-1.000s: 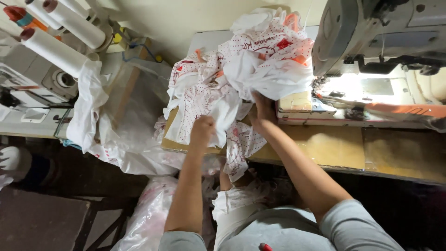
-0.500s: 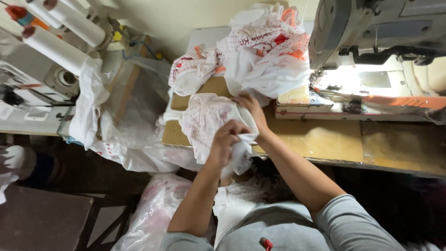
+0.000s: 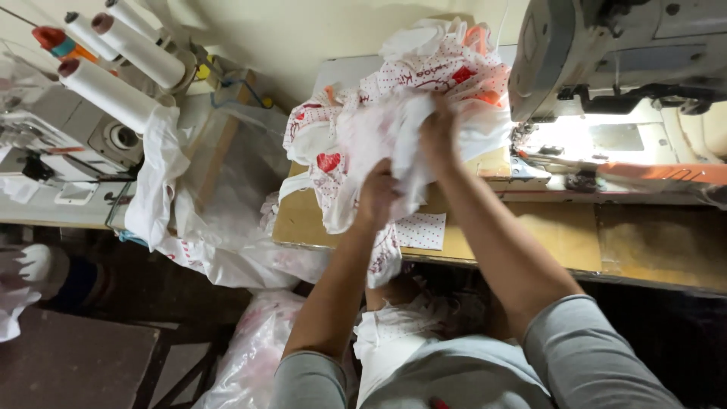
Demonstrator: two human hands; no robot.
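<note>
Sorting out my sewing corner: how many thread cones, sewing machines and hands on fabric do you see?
White thread cones: 4
Sewing machines: 1
Hands gripping the white red-printed fabric: 2, left hand and right hand
Total: 7

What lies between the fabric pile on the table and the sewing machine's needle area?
Head view: the right hand, gripping white red-printed fabric, fills most of that stretch before the sewing machine.

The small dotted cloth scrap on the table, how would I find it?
Start at the grey sewing machine and go left along the wooden table. Near its front edge, below the hands, lies the small dotted scrap. Unlike the heaped cloth pile, it lies flat and alone.
</note>
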